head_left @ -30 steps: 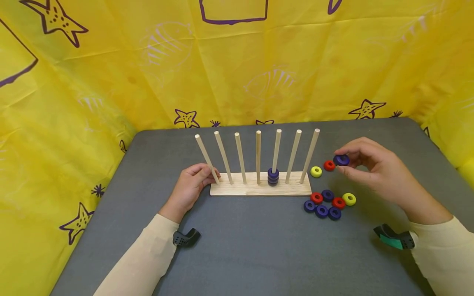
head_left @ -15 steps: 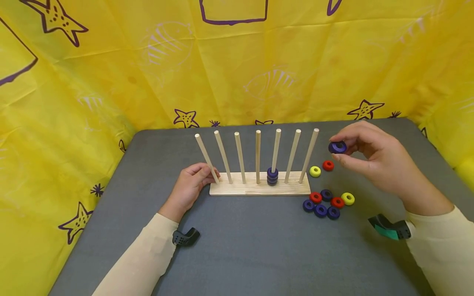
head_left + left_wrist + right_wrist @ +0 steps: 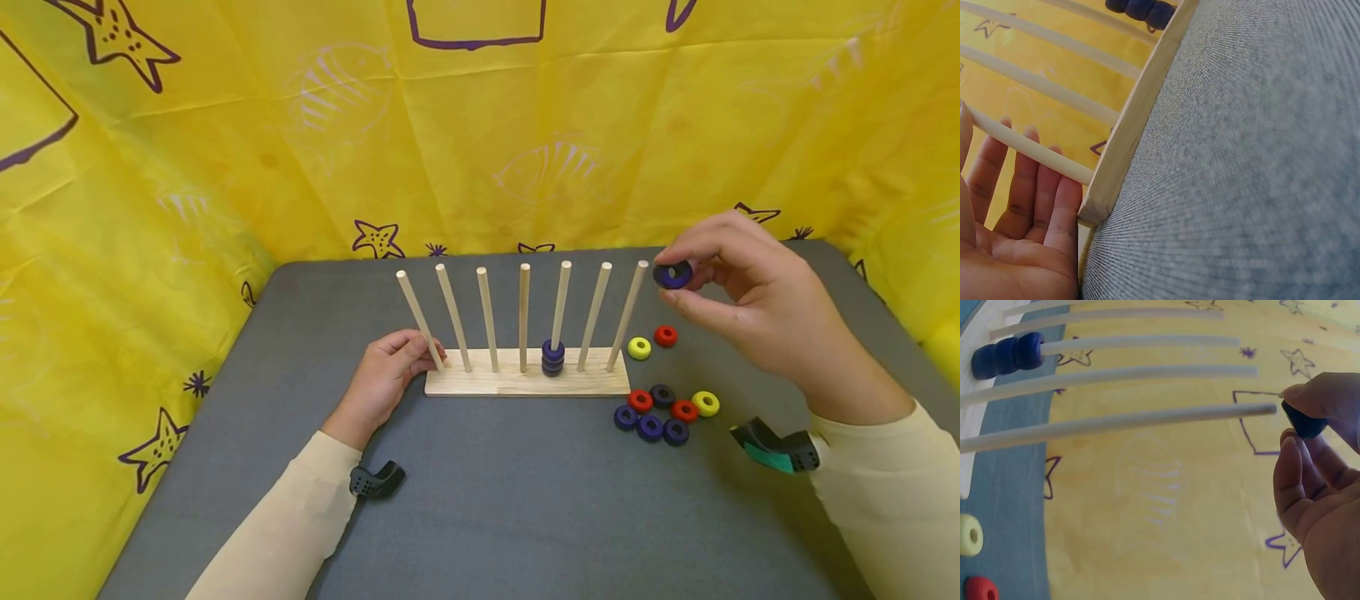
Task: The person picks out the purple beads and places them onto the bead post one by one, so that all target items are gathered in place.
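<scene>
My right hand [image 3: 757, 308] pinches a dark blue wooden ring [image 3: 672, 275] between thumb and fingers. In the head view it is level with the top of the rightmost peg [image 3: 628, 317]; the right wrist view shows the ring [image 3: 1305, 422] just off the peg's tip. A light wooden stand [image 3: 480, 384] with a row of several upright pegs rests on the table. Blue rings [image 3: 552, 358] are stacked low on its third peg from the right. At the stand's left end, my left hand [image 3: 385, 375] holds the leftmost peg [image 3: 1035, 150] near its foot, thumb in front, fingers behind.
Right of the stand lie a yellow ring [image 3: 639, 348] and a red ring [image 3: 665, 336]. Nearer to me is a loose cluster of blue, red and yellow rings [image 3: 650, 427]. A yellow patterned cloth [image 3: 465, 150] hangs behind the grey table [image 3: 480, 500].
The right hand has lifted the blue ring from beside the red ring, up and leftward to the rightmost peg's top. The left hand stays where it was.
</scene>
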The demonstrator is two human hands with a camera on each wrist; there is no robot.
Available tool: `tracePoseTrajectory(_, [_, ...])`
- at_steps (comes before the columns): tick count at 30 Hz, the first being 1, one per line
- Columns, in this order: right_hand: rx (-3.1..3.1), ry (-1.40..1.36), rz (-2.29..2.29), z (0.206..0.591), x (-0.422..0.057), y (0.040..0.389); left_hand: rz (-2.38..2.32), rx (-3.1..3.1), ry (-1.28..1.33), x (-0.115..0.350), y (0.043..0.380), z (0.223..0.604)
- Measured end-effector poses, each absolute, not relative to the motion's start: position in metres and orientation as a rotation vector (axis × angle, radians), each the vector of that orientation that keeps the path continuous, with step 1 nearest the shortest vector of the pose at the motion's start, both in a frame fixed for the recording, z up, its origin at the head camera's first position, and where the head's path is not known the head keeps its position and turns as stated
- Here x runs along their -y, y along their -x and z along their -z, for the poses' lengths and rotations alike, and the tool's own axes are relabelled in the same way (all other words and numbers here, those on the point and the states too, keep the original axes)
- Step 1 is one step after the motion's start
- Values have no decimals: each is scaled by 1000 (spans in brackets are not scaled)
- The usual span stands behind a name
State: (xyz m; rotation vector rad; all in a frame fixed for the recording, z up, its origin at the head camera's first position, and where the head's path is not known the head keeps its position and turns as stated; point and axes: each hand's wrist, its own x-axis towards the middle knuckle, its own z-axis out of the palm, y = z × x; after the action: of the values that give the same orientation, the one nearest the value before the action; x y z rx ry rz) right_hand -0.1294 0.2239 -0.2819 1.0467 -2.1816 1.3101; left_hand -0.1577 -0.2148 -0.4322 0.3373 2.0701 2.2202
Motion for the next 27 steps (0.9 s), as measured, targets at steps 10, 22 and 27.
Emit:
tracePoseTrajectory(10, [2086, -1096, -1378, 273, -206, 133, -2221, -2073, -359, 216, 158, 433])
tracePoseTrajectory(22, [2143, -1087, -1317, 262, -182, 141, -2215, -2077, -360, 216, 158, 433])
tracePoseTrajectory(27, [2169, -1064, -1333, 263, -175, 147, -2214, -2077, -357, 216, 159, 434])
